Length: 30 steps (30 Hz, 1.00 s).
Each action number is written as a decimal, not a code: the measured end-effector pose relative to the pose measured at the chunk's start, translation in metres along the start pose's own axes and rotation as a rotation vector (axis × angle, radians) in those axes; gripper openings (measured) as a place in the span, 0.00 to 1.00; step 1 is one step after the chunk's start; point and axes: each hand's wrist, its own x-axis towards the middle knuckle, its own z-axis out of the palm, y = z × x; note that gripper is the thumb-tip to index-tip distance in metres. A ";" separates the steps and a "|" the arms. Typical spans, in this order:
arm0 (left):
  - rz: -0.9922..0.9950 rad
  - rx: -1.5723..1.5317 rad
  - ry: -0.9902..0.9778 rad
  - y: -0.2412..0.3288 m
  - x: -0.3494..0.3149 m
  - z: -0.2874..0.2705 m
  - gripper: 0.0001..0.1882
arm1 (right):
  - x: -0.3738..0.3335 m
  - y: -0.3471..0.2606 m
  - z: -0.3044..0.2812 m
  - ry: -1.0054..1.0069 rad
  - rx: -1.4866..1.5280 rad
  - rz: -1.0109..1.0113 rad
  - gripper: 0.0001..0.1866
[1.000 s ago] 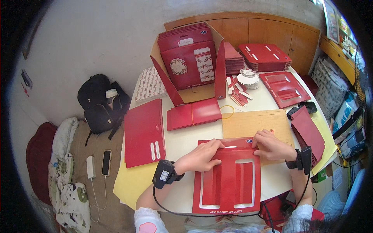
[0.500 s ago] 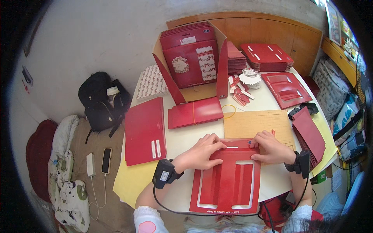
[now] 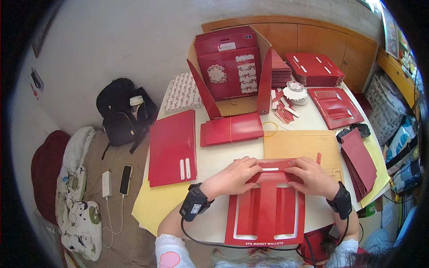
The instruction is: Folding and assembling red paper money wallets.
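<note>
Head view: left hand [image 3: 233, 177] and right hand [image 3: 311, 175] now pressed flat, fingers spread, gripping nothing, on red card display's [image 3: 268, 210] far flap, slid nearer together since before.

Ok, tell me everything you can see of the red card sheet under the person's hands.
The red card sheet lies flat on the white table at its near edge, straight in front of the person. It looks like thin die-cut cardboard with two long white-edged slots, fold creases and white print along its near edge. The left hand and right hand press on its far end, apparently folding a flap.
</note>
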 end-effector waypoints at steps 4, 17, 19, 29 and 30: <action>-0.002 0.030 0.030 0.002 0.000 0.002 0.19 | 0.001 -0.002 0.000 0.029 -0.056 -0.026 0.17; -0.047 0.108 -0.019 0.009 0.000 0.002 0.19 | 0.001 -0.006 0.001 0.039 -0.134 -0.044 0.17; -0.027 0.121 0.008 0.008 -0.001 0.003 0.19 | 0.001 -0.006 0.001 0.050 -0.133 -0.049 0.18; -0.153 0.109 -0.053 0.002 -0.005 -0.013 0.23 | -0.002 -0.004 -0.002 0.040 -0.110 0.009 0.19; -0.175 0.129 -0.056 0.000 -0.008 -0.016 0.24 | -0.002 -0.003 -0.002 0.053 -0.099 0.021 0.19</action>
